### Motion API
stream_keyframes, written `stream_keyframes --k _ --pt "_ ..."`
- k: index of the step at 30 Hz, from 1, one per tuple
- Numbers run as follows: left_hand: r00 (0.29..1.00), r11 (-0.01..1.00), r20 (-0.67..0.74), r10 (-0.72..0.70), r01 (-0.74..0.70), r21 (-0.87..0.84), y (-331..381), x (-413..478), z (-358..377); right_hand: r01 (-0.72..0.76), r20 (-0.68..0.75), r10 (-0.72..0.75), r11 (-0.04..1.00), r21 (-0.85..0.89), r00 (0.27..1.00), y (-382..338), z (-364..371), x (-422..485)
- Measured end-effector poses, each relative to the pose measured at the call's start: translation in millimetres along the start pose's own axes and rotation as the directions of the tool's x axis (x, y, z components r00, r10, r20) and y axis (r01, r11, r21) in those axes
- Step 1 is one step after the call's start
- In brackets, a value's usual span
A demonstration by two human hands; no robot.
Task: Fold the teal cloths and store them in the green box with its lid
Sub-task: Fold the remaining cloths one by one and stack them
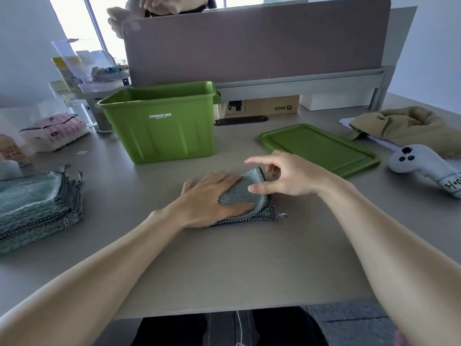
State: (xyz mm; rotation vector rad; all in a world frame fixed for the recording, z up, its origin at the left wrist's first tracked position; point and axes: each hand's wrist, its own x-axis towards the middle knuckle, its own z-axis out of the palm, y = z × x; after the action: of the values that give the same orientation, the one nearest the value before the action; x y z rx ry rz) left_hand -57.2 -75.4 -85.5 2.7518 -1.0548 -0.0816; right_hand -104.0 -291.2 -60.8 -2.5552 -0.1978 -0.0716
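left hand [212, 196] flat, fingers straight, pressing the folded teal cloth [238, 194] at mid surface [224, 265]. right hand [287, 178] over the cloth's right side, fingers loosely spread, gripping nothing; whether it touches is unclear. green box [159, 126] upright and uncovered behind the cloth, toward the far edge. lid [319, 148] flat toward the right edge. stack of teal cloths [37, 206] at the left edge.

cloth stack [30, 203] — partly off-frame, left
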Motion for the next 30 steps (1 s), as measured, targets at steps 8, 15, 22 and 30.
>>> stream_keyframes --k 8,15,22,30 --pt "0.984 0.995 0.155 -0.086 0.079 0.052 -9 3 -3 0.016 0.348 0.07 0.971 -0.239 0.935 11 4 2" --pt "0.906 0.818 0.001 -0.424 0.383 -0.429 -35 9 -16 0.047 0.354 0.06 0.957 -0.287 0.933 11 4 3" --pt "0.944 0.621 0.124 -0.306 0.297 -0.726 -21 4 -27 0.039 0.32 0.048 0.965 -0.26 0.946 14 7 5" --pt "0.999 0.604 0.0 -0.046 0.028 -0.796 -14 -10 -22 0.032 0.284 0.005 0.992 -0.124 0.959 7 6 1"
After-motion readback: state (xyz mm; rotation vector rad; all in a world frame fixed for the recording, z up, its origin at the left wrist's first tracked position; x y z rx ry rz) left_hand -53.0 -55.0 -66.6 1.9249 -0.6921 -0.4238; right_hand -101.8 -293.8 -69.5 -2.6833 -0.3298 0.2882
